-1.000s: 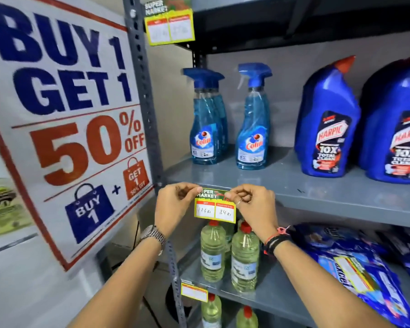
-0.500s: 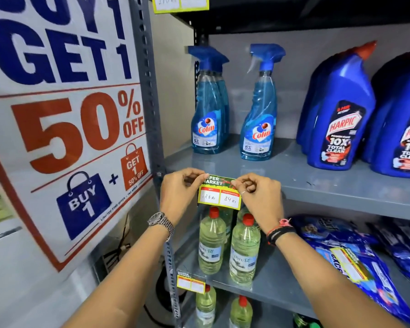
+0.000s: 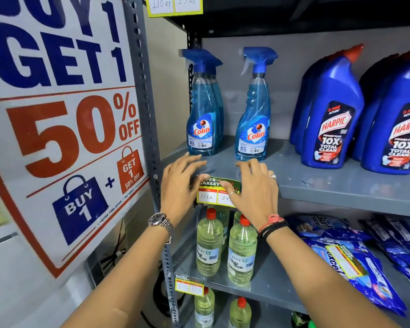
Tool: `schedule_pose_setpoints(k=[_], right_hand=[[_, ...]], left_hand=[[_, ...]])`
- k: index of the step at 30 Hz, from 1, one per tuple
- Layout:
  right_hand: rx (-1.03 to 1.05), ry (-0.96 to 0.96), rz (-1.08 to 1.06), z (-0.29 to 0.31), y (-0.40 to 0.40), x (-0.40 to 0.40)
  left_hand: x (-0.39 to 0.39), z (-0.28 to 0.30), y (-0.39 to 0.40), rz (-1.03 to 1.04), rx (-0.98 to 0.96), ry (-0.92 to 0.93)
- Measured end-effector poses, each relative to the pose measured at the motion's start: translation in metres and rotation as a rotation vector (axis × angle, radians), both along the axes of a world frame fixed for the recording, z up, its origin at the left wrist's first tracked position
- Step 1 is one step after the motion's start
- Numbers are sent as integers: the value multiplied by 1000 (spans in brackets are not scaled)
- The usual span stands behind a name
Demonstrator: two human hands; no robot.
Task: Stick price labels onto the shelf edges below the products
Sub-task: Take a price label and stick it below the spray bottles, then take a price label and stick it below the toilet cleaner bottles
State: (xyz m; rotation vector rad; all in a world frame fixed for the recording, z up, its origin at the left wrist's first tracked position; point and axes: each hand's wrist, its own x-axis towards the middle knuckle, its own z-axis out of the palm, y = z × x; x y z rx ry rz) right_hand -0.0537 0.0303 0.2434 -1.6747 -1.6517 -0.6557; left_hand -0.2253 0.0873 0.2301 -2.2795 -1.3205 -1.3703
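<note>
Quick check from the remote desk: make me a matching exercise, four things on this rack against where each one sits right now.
Things:
1. Colin spray bottles
2. Harpic bottles
3. price label
4. clear bottles with red caps

Places:
A. right part of the upper shelf
B. front edge of the upper shelf, under both hands
C. shelf below the label
D. left part of the upper shelf

Pairs: 1-D, 2-A, 3-B, 4-C

head cam | close, facing shelf rack [image 3: 341, 192] | angled slightly down
</note>
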Motion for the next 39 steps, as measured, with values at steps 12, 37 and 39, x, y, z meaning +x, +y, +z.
schedule_pose_setpoints(k=[12,37,39], right_hand=[[-385,23,69,6,19,0],[-35,521,321,-16,-44,78],[52,438,261,-36,-63,103]], left_hand=[[2,-5,16,-121,-126,179],[68,-7,-61,-192,37,130],[98,-15,-72,-222,39,149]])
